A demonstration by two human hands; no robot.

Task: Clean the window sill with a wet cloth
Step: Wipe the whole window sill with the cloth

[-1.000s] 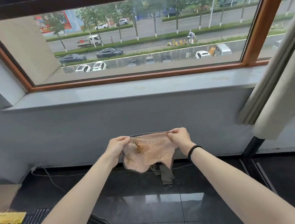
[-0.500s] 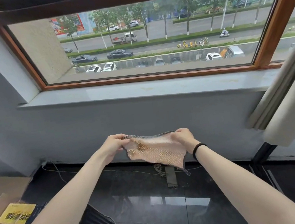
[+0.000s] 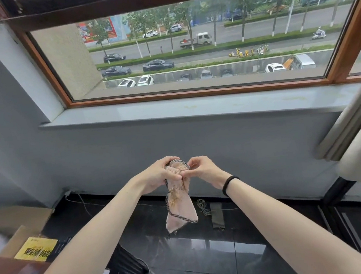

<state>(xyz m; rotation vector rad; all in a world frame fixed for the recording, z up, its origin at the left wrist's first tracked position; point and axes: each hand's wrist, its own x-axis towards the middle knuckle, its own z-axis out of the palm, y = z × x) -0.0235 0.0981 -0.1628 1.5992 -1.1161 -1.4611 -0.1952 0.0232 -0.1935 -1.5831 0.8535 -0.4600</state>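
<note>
Below the pale window sill (image 3: 194, 109), in front of the wall, both forearms reach forward and meet, the left hand (image 3: 159, 175) and right hand (image 3: 203, 170) touching at the fingertips. Each hand's curled fingers pinch the bunched top of the pink cloth (image 3: 179, 206), which hangs down between the wrists over the dark floor (image 3: 211, 257), well apart from the sill; a black band (image 3: 230, 184) circles the right wrist
</note>
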